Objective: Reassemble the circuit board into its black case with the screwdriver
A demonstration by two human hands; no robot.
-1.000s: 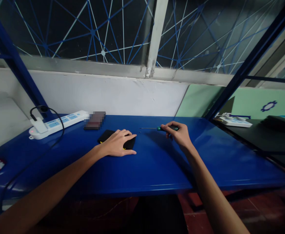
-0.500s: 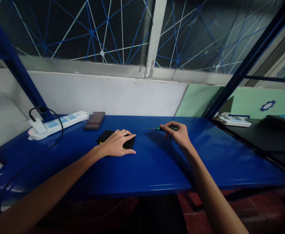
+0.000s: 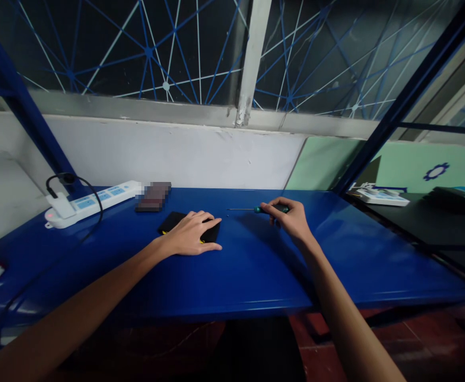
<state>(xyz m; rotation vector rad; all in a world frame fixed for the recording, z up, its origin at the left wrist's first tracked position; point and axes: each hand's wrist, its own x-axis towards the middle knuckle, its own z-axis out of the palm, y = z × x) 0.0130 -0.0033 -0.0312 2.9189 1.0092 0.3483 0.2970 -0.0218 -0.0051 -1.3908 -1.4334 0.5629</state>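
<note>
My left hand (image 3: pixel 192 232) lies flat with its fingers spread over a flat black object (image 3: pixel 173 221) that shows bits of yellow along its near edge. Much of that object is hidden under the palm, and its kind does not show. My right hand (image 3: pixel 290 216) grips the green and black handle of a screwdriver (image 3: pixel 259 209). The shaft is level and points left, towards the black object but apart from it. Just below the screwdriver's tip, a tiny speck (image 3: pixel 228 216), too small to name, sits on the blue table (image 3: pixel 248 276).
At the back left is a white power strip (image 3: pixel 105 197) with a plug in it; its black cable (image 3: pixel 77 241) runs across the table. Beside it lies a dark pixelated slab (image 3: pixel 154 197). Blue frame posts (image 3: pixel 369 119) rise at both sides. Another strip (image 3: pixel 387 197) is at far right.
</note>
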